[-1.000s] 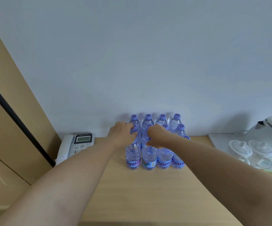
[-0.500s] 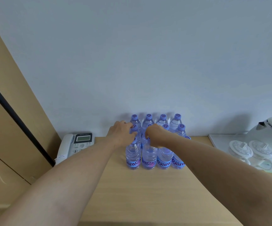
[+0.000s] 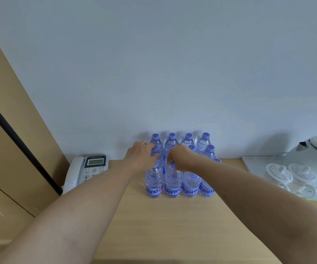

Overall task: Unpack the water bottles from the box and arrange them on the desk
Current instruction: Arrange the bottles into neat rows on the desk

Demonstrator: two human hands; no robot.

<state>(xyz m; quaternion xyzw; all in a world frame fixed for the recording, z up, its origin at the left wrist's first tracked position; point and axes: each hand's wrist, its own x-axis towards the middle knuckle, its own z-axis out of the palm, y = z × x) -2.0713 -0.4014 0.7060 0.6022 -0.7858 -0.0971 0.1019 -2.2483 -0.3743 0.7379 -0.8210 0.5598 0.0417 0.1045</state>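
Several clear water bottles (image 3: 191,183) with purple caps and blue labels stand upright in tight rows on the wooden desk (image 3: 172,225), against the wall. My left hand (image 3: 141,159) grips the cap of the front-left bottle (image 3: 153,184). My right hand (image 3: 180,159) grips the cap of the front bottle beside it (image 3: 172,184). Both bottles stand on the desk. My hands hide parts of the middle row. No box is in view.
A white desk phone (image 3: 86,170) lies left of the bottles. At the right a white tray (image 3: 252,164) carries a white kettle (image 3: 313,155) and two lidded cups (image 3: 290,173). A wooden panel (image 3: 11,130) bounds the left side.
My hands shifted only slightly on the caps of the two front bottles, and the second bottle's label has turned. The bottles stay in place.
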